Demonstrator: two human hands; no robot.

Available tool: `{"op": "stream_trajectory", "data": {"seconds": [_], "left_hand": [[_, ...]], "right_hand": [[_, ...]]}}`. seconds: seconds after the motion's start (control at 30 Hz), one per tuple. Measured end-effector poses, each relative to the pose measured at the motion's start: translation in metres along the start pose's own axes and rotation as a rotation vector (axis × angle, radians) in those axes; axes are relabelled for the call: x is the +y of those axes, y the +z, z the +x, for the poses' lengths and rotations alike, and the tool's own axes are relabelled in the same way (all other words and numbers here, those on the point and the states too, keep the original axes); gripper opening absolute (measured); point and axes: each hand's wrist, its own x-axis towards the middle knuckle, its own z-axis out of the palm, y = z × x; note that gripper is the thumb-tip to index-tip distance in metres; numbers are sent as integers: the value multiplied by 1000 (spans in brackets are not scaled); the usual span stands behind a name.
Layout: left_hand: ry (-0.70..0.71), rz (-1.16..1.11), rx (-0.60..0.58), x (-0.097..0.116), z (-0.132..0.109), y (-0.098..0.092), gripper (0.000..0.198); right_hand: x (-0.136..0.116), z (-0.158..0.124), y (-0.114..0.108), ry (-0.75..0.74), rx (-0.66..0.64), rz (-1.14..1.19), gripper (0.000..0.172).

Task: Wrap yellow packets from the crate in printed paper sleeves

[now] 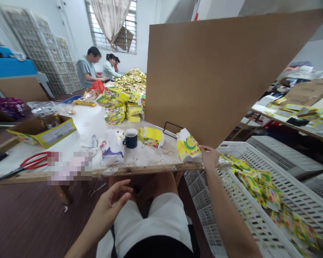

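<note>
My left hand [115, 199] hovers above my lap, in front of the table edge, its fingers apart and nothing in them. At the table's right front corner, my right hand [210, 157] pinches the right side of a yellow and white printed carton [187, 147]. The carton's white flaps stick up, and part of its right edge is hidden by my fingers. To its left lies a bundle of similar yellow cartons [152, 137], beside a dark mug [130, 138]. Several rubber bands are scattered on the tabletop [148, 157].
A white plastic crate [204, 211] holding yellow packets [258, 182] stands on my right. A large cardboard panel [204, 79] rises behind the carton. Stacked cartons [115, 107], red scissors [34, 161] and an open box [48, 132] occupy the table. Co-workers [87, 70] sit beyond a packet heap [131, 79].
</note>
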Motion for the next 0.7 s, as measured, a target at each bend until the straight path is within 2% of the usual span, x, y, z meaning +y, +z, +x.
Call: {"op": "stream_trajectory", "data": {"seconds": [0.17, 0.27, 0.37, 0.47, 0.57, 0.63, 0.7], "left_hand": [[15, 17, -31, -3, 1, -2, 51], [2, 0, -6, -2, 2, -2, 54], [-26, -78, 13, 1, 1, 1, 59], [13, -251, 36, 2, 0, 4, 61], [89, -524, 129, 1, 0, 1, 55], [79, -650, 203, 2, 0, -5, 51], [52, -718, 227, 6, -2, -11, 48]], "right_hand": [[-19, -4, -8, 68, 98, 177, 37], [-41, -20, -11, 158, 29, 362, 44], [-76, -72, -3, 256, -199, 580, 49], [-118, -154, 10, 369, -553, 766, 47], [-153, -229, 14, 502, -890, 887, 43], [-167, -259, 12, 649, -1065, 966, 41], [-174, -272, 10, 760, -1192, 1014, 39]]}}
